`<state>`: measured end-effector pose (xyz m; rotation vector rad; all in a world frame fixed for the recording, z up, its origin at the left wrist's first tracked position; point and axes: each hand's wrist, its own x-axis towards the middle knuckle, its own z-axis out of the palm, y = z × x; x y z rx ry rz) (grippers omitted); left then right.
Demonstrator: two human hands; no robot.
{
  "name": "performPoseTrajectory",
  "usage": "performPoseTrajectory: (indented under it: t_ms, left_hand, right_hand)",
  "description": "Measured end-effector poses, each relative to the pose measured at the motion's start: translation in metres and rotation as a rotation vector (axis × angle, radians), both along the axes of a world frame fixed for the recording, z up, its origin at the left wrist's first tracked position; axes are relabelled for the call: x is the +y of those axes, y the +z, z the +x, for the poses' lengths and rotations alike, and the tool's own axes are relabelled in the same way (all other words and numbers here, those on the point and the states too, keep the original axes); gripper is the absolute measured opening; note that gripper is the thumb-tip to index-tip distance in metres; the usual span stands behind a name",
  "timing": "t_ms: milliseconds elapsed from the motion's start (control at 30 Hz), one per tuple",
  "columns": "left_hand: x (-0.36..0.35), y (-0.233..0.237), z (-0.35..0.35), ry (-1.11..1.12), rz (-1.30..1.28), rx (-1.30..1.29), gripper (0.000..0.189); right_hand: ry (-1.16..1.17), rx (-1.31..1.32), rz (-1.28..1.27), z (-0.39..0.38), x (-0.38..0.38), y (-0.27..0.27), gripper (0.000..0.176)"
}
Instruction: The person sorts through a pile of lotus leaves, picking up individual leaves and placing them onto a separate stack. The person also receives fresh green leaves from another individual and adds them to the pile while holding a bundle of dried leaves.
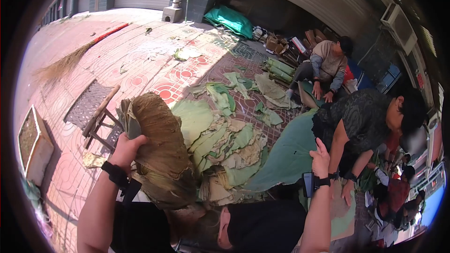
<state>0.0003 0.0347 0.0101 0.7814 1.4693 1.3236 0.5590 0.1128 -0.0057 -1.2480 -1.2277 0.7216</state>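
At 8 o'clock, the left hand (132, 149) grips big brown leaves (161, 150); at 4 o'clock, the right hand (320, 160) pinches 1 green leaf (283, 157).

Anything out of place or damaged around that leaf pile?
Yes. Loose leaf pieces lie scattered on the paving beyond the pile rather than stacked. The brown leaves in the left hand look dried and wrinkled, unlike the green leaf by the right hand.

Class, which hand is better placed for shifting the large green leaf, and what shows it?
Probably the right hand: it is at the edge of the green leaf. The left hand grips the brown leaves, across the pile from that leaf.
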Motion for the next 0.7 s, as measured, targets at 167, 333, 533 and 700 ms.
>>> performPoseTrajectory:
  t_ms: [167, 333, 533, 700]
  left_hand:
    - [0.014, -0.004, 0.022, 0.005, 0.041, -0.007, 0.027]
    - [0.019, -0.005, 0.046, 0.016, 0.059, 0.015, 0.030]
    - [0.034, -0.034, 0.038, -0.094, 0.083, 0.068, 0.031]
    - [0.044, -0.052, 0.031, -0.097, 0.094, 0.086, 0.036]
  right_hand:
    - [-0.033, 0.317, 0.098, 0.018, -0.096, 0.048, 0.054]
    - [-0.292, 0.352, 0.241, 0.060, -0.201, 0.070, 0.054]
    - [-0.690, 0.248, 0.294, 0.118, -0.359, 0.078, 0.052]
    - [-0.956, 0.147, 0.397, 0.144, -0.449, 0.089, 0.047]
